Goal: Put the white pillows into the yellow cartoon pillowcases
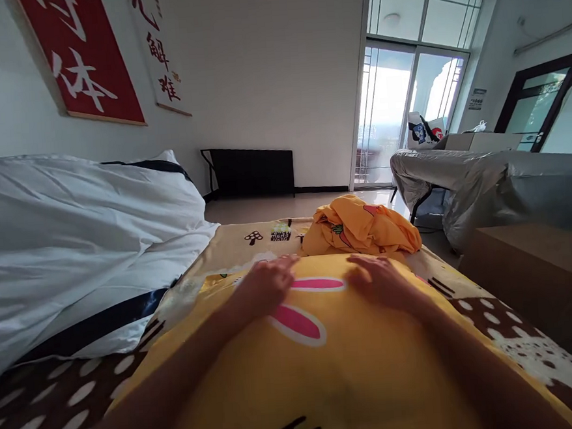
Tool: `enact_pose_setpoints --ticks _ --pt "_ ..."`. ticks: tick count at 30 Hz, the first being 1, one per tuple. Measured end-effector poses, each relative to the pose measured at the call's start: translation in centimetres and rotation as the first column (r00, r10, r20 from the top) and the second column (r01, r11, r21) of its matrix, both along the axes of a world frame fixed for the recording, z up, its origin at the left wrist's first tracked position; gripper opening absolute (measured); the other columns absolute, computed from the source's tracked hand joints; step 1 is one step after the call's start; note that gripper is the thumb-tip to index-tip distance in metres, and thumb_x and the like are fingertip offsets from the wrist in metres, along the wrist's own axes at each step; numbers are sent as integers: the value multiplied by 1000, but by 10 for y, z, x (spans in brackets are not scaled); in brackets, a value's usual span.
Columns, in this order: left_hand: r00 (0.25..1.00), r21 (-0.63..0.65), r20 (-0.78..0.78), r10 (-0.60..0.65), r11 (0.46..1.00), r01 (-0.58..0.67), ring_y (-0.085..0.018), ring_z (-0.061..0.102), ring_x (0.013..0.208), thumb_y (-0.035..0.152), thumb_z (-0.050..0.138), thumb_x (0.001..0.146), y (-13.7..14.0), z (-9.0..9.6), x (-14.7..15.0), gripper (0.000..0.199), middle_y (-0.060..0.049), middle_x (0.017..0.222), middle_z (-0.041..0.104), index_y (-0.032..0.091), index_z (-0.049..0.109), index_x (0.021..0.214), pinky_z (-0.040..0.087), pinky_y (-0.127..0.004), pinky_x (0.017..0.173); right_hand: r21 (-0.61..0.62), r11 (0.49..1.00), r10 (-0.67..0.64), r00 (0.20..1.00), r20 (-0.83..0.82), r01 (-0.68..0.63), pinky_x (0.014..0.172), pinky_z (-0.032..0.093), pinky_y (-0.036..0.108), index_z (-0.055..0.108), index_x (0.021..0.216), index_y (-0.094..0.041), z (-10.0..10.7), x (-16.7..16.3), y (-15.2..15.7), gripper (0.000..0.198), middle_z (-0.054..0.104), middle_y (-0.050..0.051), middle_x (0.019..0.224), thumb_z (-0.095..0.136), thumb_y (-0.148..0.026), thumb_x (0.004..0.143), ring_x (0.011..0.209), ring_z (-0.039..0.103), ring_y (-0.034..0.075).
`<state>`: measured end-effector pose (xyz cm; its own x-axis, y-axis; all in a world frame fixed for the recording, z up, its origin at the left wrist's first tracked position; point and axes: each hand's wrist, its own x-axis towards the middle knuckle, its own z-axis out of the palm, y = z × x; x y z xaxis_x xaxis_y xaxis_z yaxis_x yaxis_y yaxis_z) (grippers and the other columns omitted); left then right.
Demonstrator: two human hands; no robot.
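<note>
A yellow cloth (pixel 369 352), printed with pink-and-white rabbit ears and dark marks, lies spread in front of me across the bed. My left hand (pixel 267 286) rests on it near its far edge, left of the upper pink ear, with fingers reaching forward and somewhat blurred. On the other side of that ear, my right hand (pixel 379 278) touches the same cloth, its fingers apart and pointing inward. Just beyond the right hand sits a crumpled orange cloth (pixel 360 225) with carrot prints. Neither palm shows.
White bedding with dark bands (pixel 87 241) is heaped on the left. Under the cloths is a brown-and-cream patterned sheet (pixel 535 347). A cardboard box (pixel 535 275) and a plastic-covered table (pixel 468 162) stand at the right. A black folded panel (pixel 254 173) leans by the far wall.
</note>
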<state>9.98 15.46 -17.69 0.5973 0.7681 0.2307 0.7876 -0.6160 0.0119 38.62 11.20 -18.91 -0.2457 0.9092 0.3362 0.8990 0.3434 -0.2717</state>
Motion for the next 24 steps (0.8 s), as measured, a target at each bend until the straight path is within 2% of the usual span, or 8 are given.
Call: enact_pose_setpoints --ticks 2,5,11,15,18,20,22,24 --pt "995 -49 16 -96 994 96 -20 34 135 33 23 95 -30 -5 32 48 -8 144 41 18 48 133 28 -39 108 -19 995 93 996 8 -93 105 29 35 53 129 -24 -3 -28 -15 45 51 5 137 35 -45 94 129 42 20" --pt "993 -107 110 -49 992 61 -17 31 137 45 23 95 -56 -20 39 50 -1 147 38 28 42 138 22 -38 112 33 999 41 999 -31 -40 110 23 35 53 130 -23 -24 -32 -28 45 48 4 140 32 -42 95 133 37 18" --pt "969 -60 195 154 988 -145 -16 21 141 46 23 94 -60 -57 -44 52 4 152 27 32 30 144 18 -39 115 80 987 -129 985 -114 138 113 22 40 45 137 -23 -77 46 -45 51 41 3 145 31 -45 94 136 32 20" --pt "909 -22 336 249 966 -257 -19 27 139 46 24 92 -69 -89 -97 53 1 150 31 28 35 142 20 -40 115 50 968 -227 940 -254 247 113 25 40 45 137 -25 -122 104 -65 54 42 2 144 27 -48 92 136 32 20" --pt "804 -11 520 288 943 -331 -21 34 135 45 29 91 -80 -117 -129 52 -1 146 40 27 40 138 22 -40 115 21 949 -290 893 -344 316 112 27 41 42 139 -25 -147 132 -86 56 39 1 146 28 -50 91 136 32 21" --pt "701 -95 614 364 915 -392 -23 36 134 48 35 88 -84 -130 -147 52 0 144 43 28 44 135 22 -43 115 -37 946 -311 871 -380 321 111 29 42 42 139 -24 -156 145 -98 58 41 2 145 31 -52 89 134 36 22" --pt "570 -251 675 468 872 -420 -28 41 131 50 44 85 -84 -133 -160 49 0 138 50 27 53 127 24 -48 114 -120 930 -365 830 -422 348 108 34 43 45 137 -23 -158 156 -104 61 48 4 140 34 -56 87 129 43 25" --pt "440 -353 736 514 847 -398 -33 51 121 51 51 81 -82 -123 -167 41 -2 123 63 26 64 110 30 -54 109 -187 899 -435 766 -474 395 102 42 43 56 127 -21 -154 165 -102 62 58 7 130 36 -60 83 121 52 28"
